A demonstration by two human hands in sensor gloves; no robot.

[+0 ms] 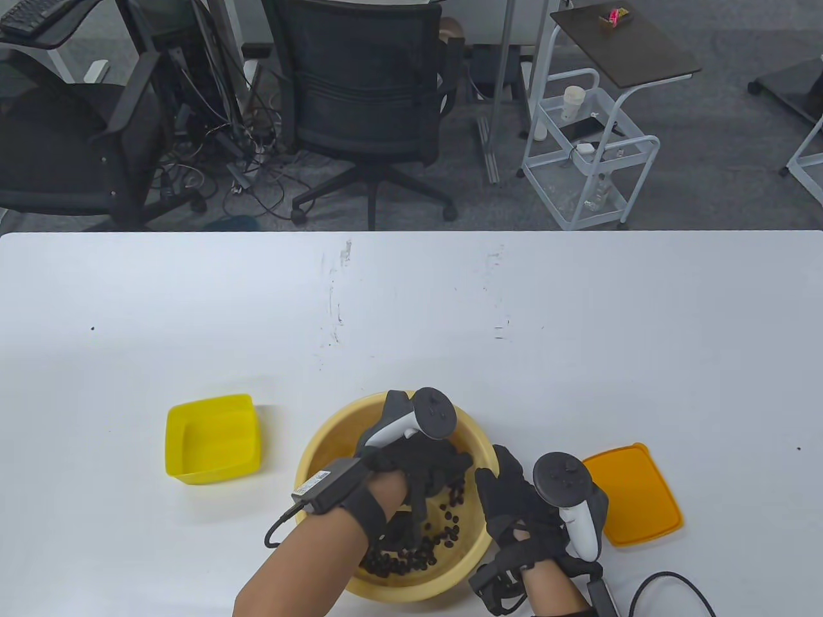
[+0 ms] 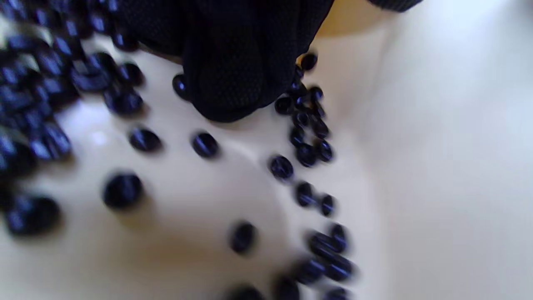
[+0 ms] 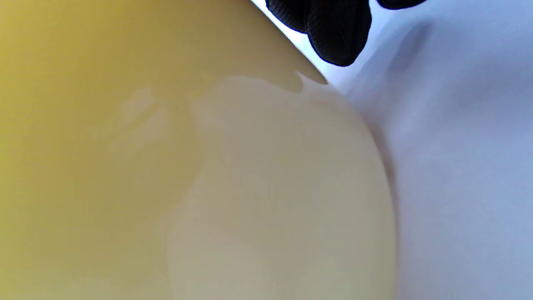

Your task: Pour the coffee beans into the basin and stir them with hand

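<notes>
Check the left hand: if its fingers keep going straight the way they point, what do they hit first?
The left hand points down into the basin; its fingertips sit among the coffee beans, seemingly almost on the floor. Beans first, probably.

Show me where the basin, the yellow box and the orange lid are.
basin (image 1: pixel 321 443): table view, left part of its rim.
yellow box (image 1: pixel 212 468): table view, its near wall.
orange lid (image 1: pixel 636 495): table view, middle of its flat top.

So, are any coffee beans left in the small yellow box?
No, the yellow box looks empty in the table view, while the beans lie in the basin.
</notes>
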